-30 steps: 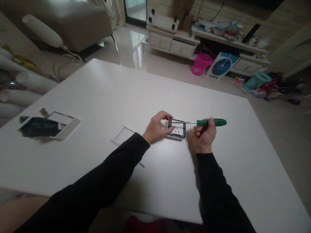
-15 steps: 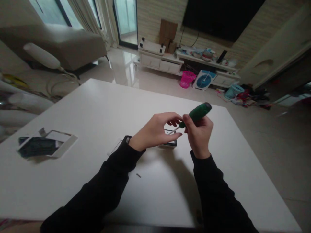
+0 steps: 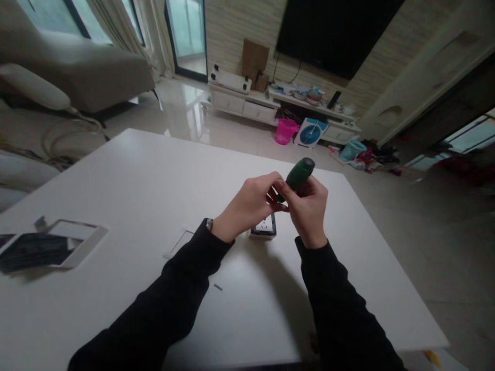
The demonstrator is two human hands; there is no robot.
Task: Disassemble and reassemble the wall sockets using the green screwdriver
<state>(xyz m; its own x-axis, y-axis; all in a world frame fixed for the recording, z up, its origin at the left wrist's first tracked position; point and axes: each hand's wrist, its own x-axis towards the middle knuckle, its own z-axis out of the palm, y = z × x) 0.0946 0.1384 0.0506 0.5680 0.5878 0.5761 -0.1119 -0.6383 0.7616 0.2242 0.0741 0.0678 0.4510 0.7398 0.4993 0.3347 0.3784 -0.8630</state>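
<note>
My right hand (image 3: 310,206) is wrapped around the green handle of a screwdriver (image 3: 297,175), which slants with its dark butt end up and to the right. Curled in at the handle's front end is my left hand (image 3: 257,198), fingers and thumb closed in a pinch. Whatever lies between those fingertips is hidden, and so is the screwdriver's shaft. Just below both hands, a wall socket (image 3: 265,224) with a white face and black rim rests on the white table (image 3: 162,175), partly covered by my left hand.
A thin pale frame (image 3: 181,243) lies beside my left sleeve. Nearer me is a small dark strip (image 3: 218,287), perhaps a screw. At the left sits an open white box (image 3: 83,247) with a dark packet (image 3: 34,251) by it. Beyond the table stand a pink basket (image 3: 285,131) and a fan (image 3: 310,133).
My two hands have come together, and the left fingers have closed in at the screwdriver's front end. The screwdriver stands steeper, its shaft now out of sight. The whole view has shifted slightly.
</note>
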